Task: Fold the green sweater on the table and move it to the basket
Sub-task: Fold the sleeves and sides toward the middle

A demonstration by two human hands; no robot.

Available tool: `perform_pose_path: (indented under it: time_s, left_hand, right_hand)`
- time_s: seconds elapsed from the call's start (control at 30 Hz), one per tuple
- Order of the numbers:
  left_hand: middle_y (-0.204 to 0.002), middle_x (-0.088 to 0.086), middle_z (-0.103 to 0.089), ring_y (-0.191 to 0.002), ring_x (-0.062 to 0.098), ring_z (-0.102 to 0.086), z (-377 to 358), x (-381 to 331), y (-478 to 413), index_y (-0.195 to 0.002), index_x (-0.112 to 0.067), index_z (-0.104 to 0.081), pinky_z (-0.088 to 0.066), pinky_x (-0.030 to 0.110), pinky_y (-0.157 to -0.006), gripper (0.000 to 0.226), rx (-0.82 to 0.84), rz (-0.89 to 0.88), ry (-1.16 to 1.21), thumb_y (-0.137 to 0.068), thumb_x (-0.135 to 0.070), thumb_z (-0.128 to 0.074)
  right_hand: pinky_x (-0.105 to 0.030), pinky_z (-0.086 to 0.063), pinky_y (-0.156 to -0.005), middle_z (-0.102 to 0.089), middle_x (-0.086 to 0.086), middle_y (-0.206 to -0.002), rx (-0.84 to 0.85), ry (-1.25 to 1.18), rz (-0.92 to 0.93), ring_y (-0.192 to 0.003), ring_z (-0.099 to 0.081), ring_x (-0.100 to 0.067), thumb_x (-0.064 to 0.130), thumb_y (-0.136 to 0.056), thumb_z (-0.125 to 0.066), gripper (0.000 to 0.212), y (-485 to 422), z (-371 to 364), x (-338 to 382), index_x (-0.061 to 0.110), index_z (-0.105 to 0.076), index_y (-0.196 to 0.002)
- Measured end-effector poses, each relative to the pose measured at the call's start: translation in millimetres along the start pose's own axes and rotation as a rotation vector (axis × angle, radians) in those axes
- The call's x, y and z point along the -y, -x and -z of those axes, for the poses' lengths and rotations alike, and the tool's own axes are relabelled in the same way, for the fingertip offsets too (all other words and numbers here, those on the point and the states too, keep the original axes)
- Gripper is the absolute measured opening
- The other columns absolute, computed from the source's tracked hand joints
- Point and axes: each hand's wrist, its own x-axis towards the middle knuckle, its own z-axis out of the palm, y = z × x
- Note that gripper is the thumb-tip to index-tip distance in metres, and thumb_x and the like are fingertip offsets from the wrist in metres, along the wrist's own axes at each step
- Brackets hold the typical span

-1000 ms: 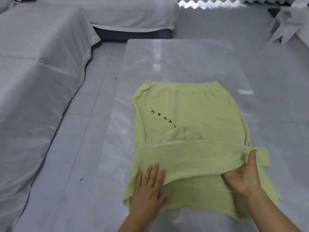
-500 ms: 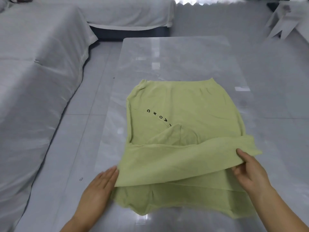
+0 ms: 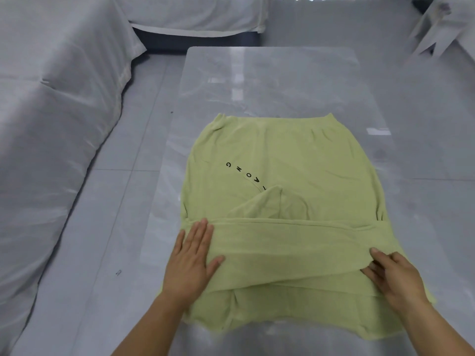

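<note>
Room w/ grey tiled floor (image 3: pixel 123 196). White-sheeted furniture (image 3: pixel 51 124) runs along the 9 o'clock side, and a 2nd sheeted piece (image 3: pixel 195 14) sits at 12 o'clock. A pale angular object (image 3: pixel 434 34), too blurred to name, is at 1 o'clock. In the centre stands a glossy grey table (image 3: pixel 270 80), its far half bare and reflecting light.

The green sweater (image 3: pixel 295 160) lies flat on the near half of the table, approx. centre to 6 o'clock, ribbed hem (image 3: pixel 272 119) toward 12 o'clock. Black letters (image 3: pixel 246 174) curve across its chest. 1 sleeve (image 3: pixel 290 242) is folded across the body as a wide band from 8 o'clock to 4 o'clock, w/ a small triangular fold poking out just above it.

Left hand (image 3: pixel 191 263), at 7 o'clock, lies palm-down w/ straight fingers spread on the band's left end, pressing, not gripping.

Right hand (image 3: pixel 395 278), at 5 o'clock, rests at the band's right end. Thumb lies on top of the cloth, fingers at its lower edge. Whether it pinches the cloth or only presses it, I can't tell.
</note>
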Motion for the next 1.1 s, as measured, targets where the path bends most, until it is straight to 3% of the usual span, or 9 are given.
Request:
perform_pose_path:
  time_s: [0.1,0.17,0.3,0.4,0.6,0.73,0.83,0.93,1.1]
  left_hand:
    - [-0.158,-0.009,0.003,-0.144,0.005,0.003,2,13,7,-0.145,-0.01,-0.022,-0.004,0.037,-0.116,0.07,0.003,0.002,-0.002,-0.094,-0.058,-0.013]
    - [-0.158,-0.008,0.007,-0.144,0.007,0.001,2,18,11,-0.144,-0.008,-0.024,-0.005,0.039,-0.116,0.07,0.022,-0.013,0.001,-0.095,-0.057,-0.014]
    - [-0.156,0.002,-0.014,-0.145,0.012,-0.003,10,7,10,-0.142,-0.007,-0.033,-0.005,0.042,-0.116,0.073,-0.032,-0.026,-0.013,-0.094,-0.059,-0.016]
    - [-0.152,0.005,-0.025,-0.142,0.022,-0.016,11,-7,4,-0.144,-0.017,-0.03,-0.009,0.046,-0.114,0.067,-0.046,-0.112,0.023,-0.093,-0.06,-0.021]
    - [-0.153,0.003,-0.024,-0.142,0.023,-0.018,2,-2,5,-0.146,-0.031,-0.023,-0.015,0.05,-0.111,0.062,0.041,-0.112,0.046,-0.092,-0.062,-0.022]
    - [-0.151,0.0,-0.029,-0.137,0.018,-0.026,14,3,2,-0.14,-0.026,-0.037,-0.016,0.035,-0.112,0.054,-0.069,-0.038,0.269,-0.093,-0.053,-0.032]
    - [-0.13,0.014,-0.048,-0.119,0.027,-0.043,37,15,-18,-0.126,-0.008,-0.048,-0.029,0.028,-0.101,0.05,-0.272,0.363,0.585,-0.086,-0.038,-0.052]
    - [-0.11,0.011,-0.056,-0.103,0.029,-0.055,55,30,-63,-0.121,-0.001,-0.05,-0.043,0.034,-0.089,0.042,-0.226,0.743,0.901,-0.086,-0.021,-0.062]
    - [-0.116,0.015,-0.059,-0.107,0.034,-0.057,74,45,-132,-0.119,-0.003,-0.052,-0.048,0.046,-0.093,0.052,-0.023,0.79,0.99,-0.08,-0.032,-0.069]
  right_hand:
    - [-0.035,-0.055,-0.07,-0.06,-0.013,-0.076,-0.052,0.367,0.16,-0.068,-0.065,-0.023,0.013,-0.086,-0.062,0.014,3,-3,4,0.007,-0.05,-0.078]
    - [-0.046,-0.042,-0.09,-0.06,-0.018,-0.105,-0.138,0.602,0.328,-0.093,-0.058,-0.031,0.009,-0.084,-0.061,0.033,5,-8,6,0.004,-0.049,-0.115]
    - [-0.042,-0.016,-0.109,-0.037,-0.032,-0.137,-0.199,0.993,0.841,-0.126,-0.032,-0.04,0.04,-0.087,-0.04,0.059,16,-35,-3,0.0,-0.041,-0.131]
    - [-0.038,0.0,-0.112,-0.028,-0.021,-0.149,-0.059,1.245,0.89,-0.135,-0.021,-0.035,0.06,-0.09,-0.01,0.071,17,-57,-33,0.016,-0.037,-0.138]
    - [-0.051,-0.01,-0.109,-0.028,-0.019,-0.149,-0.085,1.37,0.778,-0.136,-0.022,-0.037,0.067,-0.087,-0.006,0.075,8,-60,-53,0.022,-0.031,-0.141]
    - [-0.05,-0.011,-0.106,-0.031,-0.021,-0.147,-0.111,1.348,0.773,-0.134,-0.021,-0.036,0.066,-0.088,-0.006,0.074,5,-60,-52,0.02,-0.034,-0.139]
    - [-0.049,-0.011,-0.109,-0.03,-0.021,-0.145,-0.121,1.203,0.963,-0.139,-0.016,-0.03,0.052,-0.094,-0.007,0.066,24,-83,-49,0.011,-0.041,-0.133]
    - [-0.044,-0.021,-0.109,-0.038,-0.014,-0.14,0.141,0.93,1.32,-0.14,-0.018,-0.025,0.037,-0.096,-0.02,0.046,80,-146,-75,0.013,-0.046,-0.125]
    - [-0.032,-0.029,-0.072,-0.055,0.003,-0.096,0.312,1.029,1.122,-0.081,-0.047,-0.017,0.06,-0.06,-0.045,0.038,161,-244,-110,0.029,-0.06,-0.077]
